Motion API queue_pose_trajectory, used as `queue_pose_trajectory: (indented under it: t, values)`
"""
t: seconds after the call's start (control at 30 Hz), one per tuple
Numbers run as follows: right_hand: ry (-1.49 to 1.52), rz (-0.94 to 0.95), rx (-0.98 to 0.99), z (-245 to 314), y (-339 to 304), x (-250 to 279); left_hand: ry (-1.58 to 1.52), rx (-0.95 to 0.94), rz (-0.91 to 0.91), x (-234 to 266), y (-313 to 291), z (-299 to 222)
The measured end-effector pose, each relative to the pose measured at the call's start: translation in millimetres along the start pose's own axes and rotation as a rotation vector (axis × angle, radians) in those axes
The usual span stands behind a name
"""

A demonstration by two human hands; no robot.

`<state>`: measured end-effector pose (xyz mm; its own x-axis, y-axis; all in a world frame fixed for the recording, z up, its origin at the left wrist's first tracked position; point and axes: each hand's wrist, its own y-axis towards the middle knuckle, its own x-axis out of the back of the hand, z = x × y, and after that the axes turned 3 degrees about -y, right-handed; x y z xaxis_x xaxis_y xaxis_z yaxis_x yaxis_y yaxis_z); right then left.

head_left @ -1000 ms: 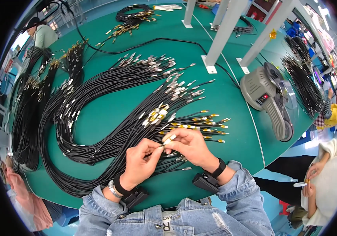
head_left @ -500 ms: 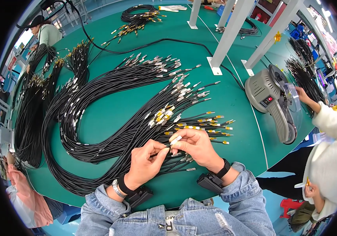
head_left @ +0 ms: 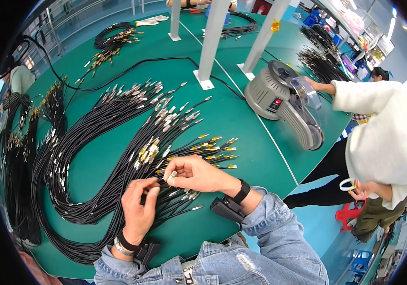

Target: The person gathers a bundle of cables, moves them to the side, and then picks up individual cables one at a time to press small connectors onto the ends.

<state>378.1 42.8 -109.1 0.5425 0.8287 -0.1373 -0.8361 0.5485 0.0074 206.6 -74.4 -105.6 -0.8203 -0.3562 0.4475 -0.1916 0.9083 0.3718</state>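
Note:
Just above the table's near side, my right hand point(head_left: 195, 174) pinches a pale metal connector point(head_left: 172, 176) at the end of a thin black cable. To its left my left hand point(head_left: 138, 205) is closed, thumb and forefinger meeting on that cable close to the connector; the exact grip is partly hidden. Under and behind both hands lies a large curved bundle of black cables point(head_left: 82, 164). Many of its ends carry silvery connectors and white tags, and a cluster of yellow-wrapped ends point(head_left: 220, 148) lies just beyond my right hand.
A grey tape dispenser point(head_left: 266, 90) stands to the right on the green table point(head_left: 256, 164), near grey metal posts point(head_left: 210, 47). A co-worker point(head_left: 379, 123) in white stands there, one hand on the dispenser, the other holding a white ring-shaped roll point(head_left: 346, 184). More cable bundles point(head_left: 20, 175) lie left.
The view has swung right, so the table and cables appear farther left. My hands have separated slightly, the right still pinching the connector. The co-worker's lower hand now shows a white ring-shaped roll.

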Motion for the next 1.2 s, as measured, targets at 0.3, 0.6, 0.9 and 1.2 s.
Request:
queue_pose_trajectory:
  t: [0.3,0.6,0.9,1.2]
  values:
    - [-0.735,-0.004,0.167,-1,-4,16,0.721,-0.163,0.022,8,9,-7]
    - [-0.623,-0.164,0.130,3,0,14,0.615,-0.131,-0.052,13,3,-1]
    - [-0.289,-0.217,-0.043,3,1,-14,0.366,-0.105,-0.073,16,-2,-9]
    - [0.048,-0.193,-0.057,-2,2,-17,0.372,-0.207,-0.085,12,3,-10]
